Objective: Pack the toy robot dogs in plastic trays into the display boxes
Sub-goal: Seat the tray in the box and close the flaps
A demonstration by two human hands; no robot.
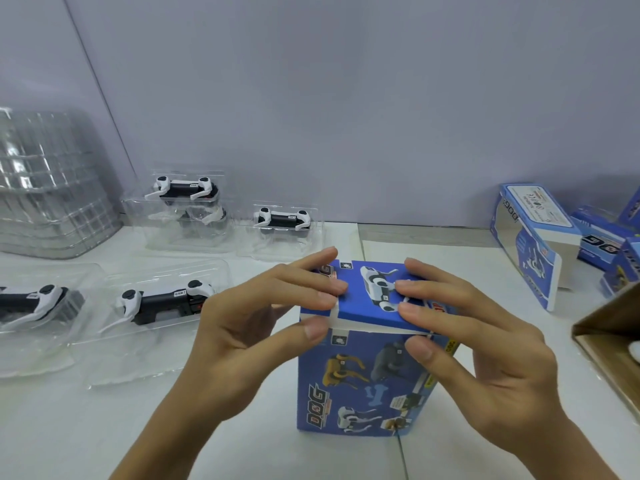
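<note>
A blue display box (360,386) printed with robot dogs stands upright on the white table in front of me. Its top flap is nearly down, with a white edge still showing along the front. My left hand (263,323) holds the box's top left corner, fingers on the flap and thumb on the front. My right hand (474,334) presses the flap's right side, thumb on the front face. Several black-and-white toy robot dogs lie in clear plastic trays to the left: one close by (162,303), one at the left edge (31,303), and others further back (282,220), (187,188).
A tall stack of clear plastic trays (45,188) stands at the far left. At the right, an open blue display box (533,237) lies on its side with more blue boxes (609,244) behind it. A brown cardboard carton (609,341) juts in at the right edge.
</note>
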